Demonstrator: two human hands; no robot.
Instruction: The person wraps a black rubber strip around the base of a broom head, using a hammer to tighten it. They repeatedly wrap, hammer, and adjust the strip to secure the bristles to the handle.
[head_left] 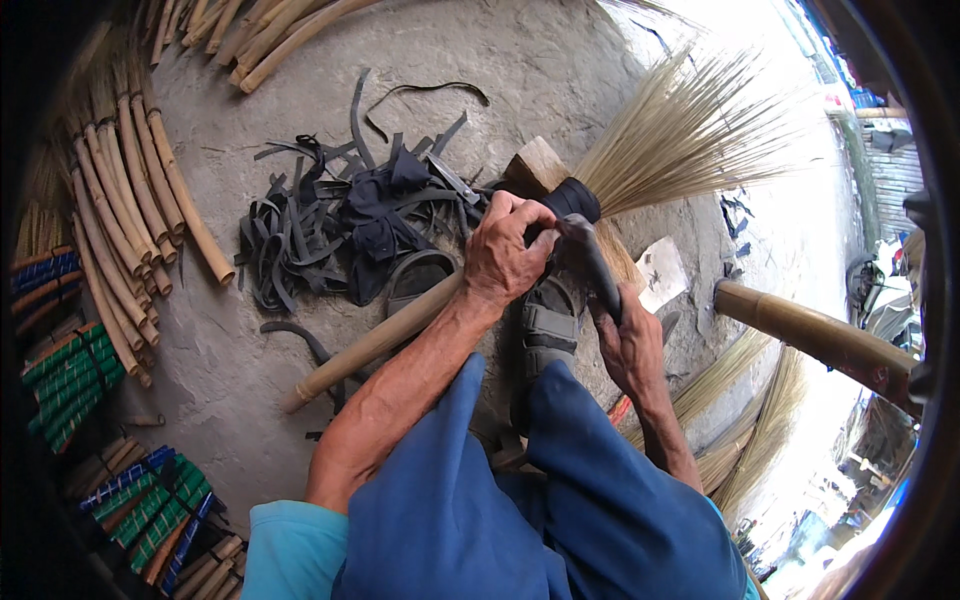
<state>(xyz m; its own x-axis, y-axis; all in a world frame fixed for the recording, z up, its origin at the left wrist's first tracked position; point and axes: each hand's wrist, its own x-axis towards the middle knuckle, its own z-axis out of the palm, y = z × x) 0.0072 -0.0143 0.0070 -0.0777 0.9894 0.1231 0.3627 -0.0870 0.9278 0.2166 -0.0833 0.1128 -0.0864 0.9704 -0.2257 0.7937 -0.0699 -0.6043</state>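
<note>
A broom lies across the concrete floor: a bamboo handle (370, 345) runs from lower left to a black-wrapped neck (575, 197), and pale straw bristles (690, 135) fan out to the upper right. My left hand (505, 250) grips the broom just below the black binding. My right hand (630, 345) pulls a black rubber strip (590, 262) that leads up to the neck. The neck rests by a wooden block (540, 165). My sandalled foot (545, 335) sits under the handle between my hands.
A heap of black rubber strips (345, 225) lies left of the broom. Bamboo handles (130, 215) are stacked at the left, some wrapped in green and blue (70, 375). A thick bamboo pole (815, 335) enters from the right above loose straw (755, 425).
</note>
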